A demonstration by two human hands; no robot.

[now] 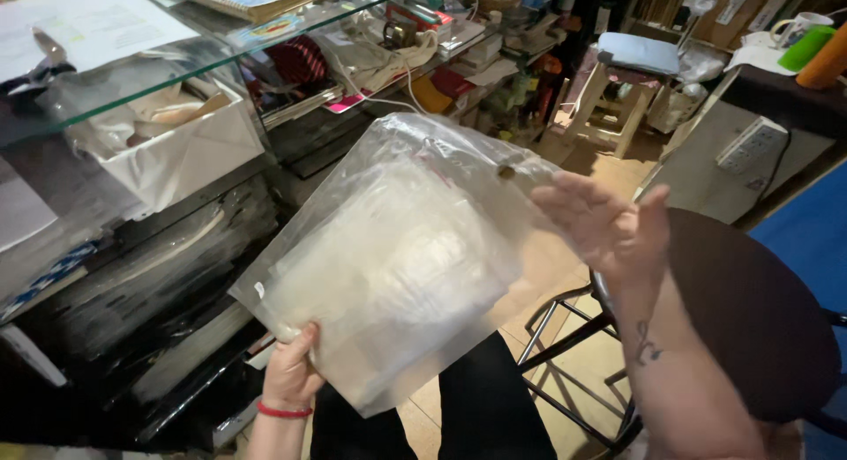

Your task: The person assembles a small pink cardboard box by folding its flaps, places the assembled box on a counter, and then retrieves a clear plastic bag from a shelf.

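Your left hand [289, 378] pinches the clear plastic bag [393, 257] at its lower edge. Your right hand [609, 226] is spread flat, fingers wide, touching the bag's top corner.

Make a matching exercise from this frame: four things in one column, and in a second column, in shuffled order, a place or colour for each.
Things:
1. clear plastic bag
2. stool
3. wristband
4. white mug

Place or colour:
A. top right, on the dark counter
B. red, on the left wrist
C. pinched at its lower edge by the left hand, with the right hand at its upper corner
D. dark round seat under the right forearm

Pairs: 1-C, 2-D, 3-B, 4-A
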